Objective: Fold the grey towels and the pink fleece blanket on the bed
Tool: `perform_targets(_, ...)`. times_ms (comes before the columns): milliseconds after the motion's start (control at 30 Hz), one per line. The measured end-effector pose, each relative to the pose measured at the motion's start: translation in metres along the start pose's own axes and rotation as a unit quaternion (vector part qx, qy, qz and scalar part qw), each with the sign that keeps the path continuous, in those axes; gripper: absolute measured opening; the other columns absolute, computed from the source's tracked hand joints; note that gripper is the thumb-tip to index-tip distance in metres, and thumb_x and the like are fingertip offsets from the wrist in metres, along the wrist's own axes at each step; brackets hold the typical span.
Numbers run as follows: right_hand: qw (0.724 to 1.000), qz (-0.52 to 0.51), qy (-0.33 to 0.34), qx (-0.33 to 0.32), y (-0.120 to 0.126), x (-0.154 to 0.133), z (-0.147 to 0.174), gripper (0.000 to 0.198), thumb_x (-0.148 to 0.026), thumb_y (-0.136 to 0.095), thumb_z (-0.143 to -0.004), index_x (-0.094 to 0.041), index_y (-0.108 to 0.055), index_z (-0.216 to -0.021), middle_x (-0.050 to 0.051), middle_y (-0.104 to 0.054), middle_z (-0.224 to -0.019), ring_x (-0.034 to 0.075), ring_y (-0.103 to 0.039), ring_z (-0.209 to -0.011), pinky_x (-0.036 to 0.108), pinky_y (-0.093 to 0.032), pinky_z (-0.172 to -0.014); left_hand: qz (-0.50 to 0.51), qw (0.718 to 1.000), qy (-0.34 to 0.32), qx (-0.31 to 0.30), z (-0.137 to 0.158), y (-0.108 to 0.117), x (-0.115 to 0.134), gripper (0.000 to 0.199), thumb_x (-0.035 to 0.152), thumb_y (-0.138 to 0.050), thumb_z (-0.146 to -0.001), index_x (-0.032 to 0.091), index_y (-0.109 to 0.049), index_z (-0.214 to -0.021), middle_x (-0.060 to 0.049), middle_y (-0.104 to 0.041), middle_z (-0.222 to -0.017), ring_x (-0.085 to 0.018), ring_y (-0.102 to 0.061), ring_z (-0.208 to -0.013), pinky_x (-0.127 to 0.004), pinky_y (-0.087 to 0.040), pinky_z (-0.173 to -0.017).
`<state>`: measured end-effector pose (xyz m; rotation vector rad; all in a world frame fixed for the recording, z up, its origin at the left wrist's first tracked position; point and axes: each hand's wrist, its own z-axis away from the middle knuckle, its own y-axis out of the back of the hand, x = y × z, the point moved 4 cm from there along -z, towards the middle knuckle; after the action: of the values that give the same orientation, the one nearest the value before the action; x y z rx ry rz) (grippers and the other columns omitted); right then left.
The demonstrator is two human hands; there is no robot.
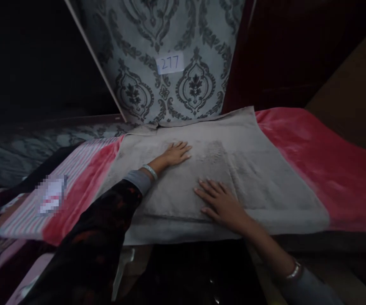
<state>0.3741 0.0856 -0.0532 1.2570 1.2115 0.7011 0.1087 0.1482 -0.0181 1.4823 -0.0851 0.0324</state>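
The right hand (223,205) hides part of the grey cloth (262,169), and pixelation obscures an item (52,195).

**Worn gear check**

Left hand (177,154): bare; we see pale bluish bracelet (150,171), grey cuff (139,181), black sleeve (106,224) with dull red patches. Right hand (221,203): bare, silvery bangle (295,270), grey sleeve end (311,289); we can't read more, too dark.

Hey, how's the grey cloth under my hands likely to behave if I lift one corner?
The grey cloth will probably hang floppy, since its far-left edge looks creased and rumpled. It may drag rather than slide over the red fabric, as patches of its surface look brushed and fuzzy. Rolling seems unlikely, because it lies spread out flat.
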Motion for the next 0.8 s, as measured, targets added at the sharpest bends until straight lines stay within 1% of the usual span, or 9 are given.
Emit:
perform_targets(100,1.0,-0.01,0.025,0.004,0.009,-0.016,-0.017,0.052,-0.041,-0.046,-0.102,-0.027,-0.044,-0.152,0.009,-0.035,-0.16,0.033,-0.024,-0.149,0.06,-0.025,-0.117,0.016,0.999,0.048,0.011,0.045,-0.002,-0.029,0.063,0.053,-0.033,-0.101,0.027,-0.027,-0.158,-0.01,-0.019,-0.167,-0.032,-0.014,-0.154,-0.062,-0.013,-0.12)
perform_targets(167,0.998,-0.011,0.056,0.01,0.012,-0.035,-0.035,0.052,-0.042,-0.044,-0.103,-0.025,-0.044,-0.152,0.01,-0.034,-0.16,0.033,-0.022,-0.15,0.06,-0.024,-0.118,0.033,0.997,0.063,0.021,0.065,-0.009,-0.039,0.063,0.052,-0.036,-0.1,0.027,-0.028,-0.158,-0.01,-0.019,-0.167,-0.033,-0.013,-0.154,-0.062,-0.016,-0.12)
perform_targets(267,0.996,0.004,0.092,0.0,0.002,-0.062,-0.061,0.054,-0.044,-0.045,-0.103,-0.025,-0.042,-0.153,0.009,-0.03,-0.162,0.034,-0.018,-0.151,0.061,-0.02,-0.119,0.06,0.995,0.056,0.06,0.08,-0.024,-0.04,0.062,0.049,-0.036,-0.101,0.024,-0.03,-0.157,-0.01,-0.018,-0.168,-0.034,-0.012,-0.154,-0.056,-0.02,-0.12)
perform_targets(367,0.994,0.017,0.111,-0.016,-0.017,-0.073,-0.069,0.053,-0.044,-0.044,-0.103,-0.028,-0.041,-0.154,0.006,-0.028,-0.163,0.034,-0.016,-0.151,0.062,-0.015,-0.12,0.074,0.991,0.048,0.104,0.085,-0.036,-0.038,0.059,0.047,-0.033,-0.103,0.023,-0.031,-0.157,-0.009,-0.019,-0.168,-0.032,-0.012,-0.154,-0.053,-0.019,-0.122)
perform_targets(467,0.993,0.018,0.117,-0.026,-0.027,-0.076,-0.057,0.052,-0.042,-0.041,-0.104,-0.031,-0.038,-0.155,0.002,-0.026,-0.164,0.031,-0.012,-0.152,0.06,-0.014,-0.121,0.079,0.99,0.042,0.11,0.084,-0.041,-0.037,0.059,0.047,-0.032,-0.103,0.022,-0.031,-0.157,-0.01,-0.02,-0.167,-0.032,-0.013,-0.154,-0.053,-0.018,-0.122)
perform_targets(600,0.994,0.004,0.102,-0.029,-0.025,-0.08,-0.023,0.053,-0.038,-0.041,-0.104,-0.031,-0.035,-0.156,0.0,-0.024,-0.164,0.028,-0.01,-0.153,0.059,-0.017,-0.121,0.088,0.988,0.055,0.114,0.088,-0.041,-0.036,0.061,0.048,-0.033,-0.103,0.02,-0.032,-0.157,-0.012,-0.019,-0.167,-0.034,-0.011,-0.154,-0.054,-0.017,-0.122)
perform_targets(667,0.996,-0.02,0.087,-0.018,-0.022,-0.078,-0.001,0.052,-0.036,-0.041,-0.104,-0.032,-0.036,-0.155,0.0,-0.028,-0.163,0.027,-0.014,-0.152,0.058,-0.02,-0.121,0.107,0.985,0.064,0.117,0.099,-0.042,-0.035,0.062,0.049,-0.034,-0.102,0.019,-0.033,-0.156,-0.012,-0.019,-0.167,-0.032,-0.012,-0.154,-0.052,-0.017,-0.123)
perform_targets(733,0.996,-0.055,0.069,0.005,-0.018,-0.068,0.022,0.05,-0.036,-0.04,-0.104,-0.033,-0.041,-0.153,0.001,-0.034,-0.16,0.027,-0.019,-0.152,0.057,-0.023,-0.121,0.142,0.98,0.073,0.118,0.118,-0.045,-0.032,0.062,0.049,-0.037,-0.101,0.017,-0.036,-0.154,-0.013,-0.021,-0.167,-0.03,-0.017,-0.154,-0.048,-0.018,-0.124)
perform_targets(800,0.993,-0.093,0.025,0.065,-0.011,-0.048,0.044,0.047,-0.04,-0.041,-0.103,-0.031,-0.049,-0.149,0.004,-0.041,-0.157,0.027,-0.024,-0.15,0.056,-0.027,-0.12,0.187,0.969,0.089,0.133,0.144,-0.049,-0.027,0.062,0.047,-0.042,-0.098,0.016,-0.041,-0.152,-0.013,-0.026,-0.165,-0.029,-0.023,-0.152,-0.046,-0.02,-0.124)
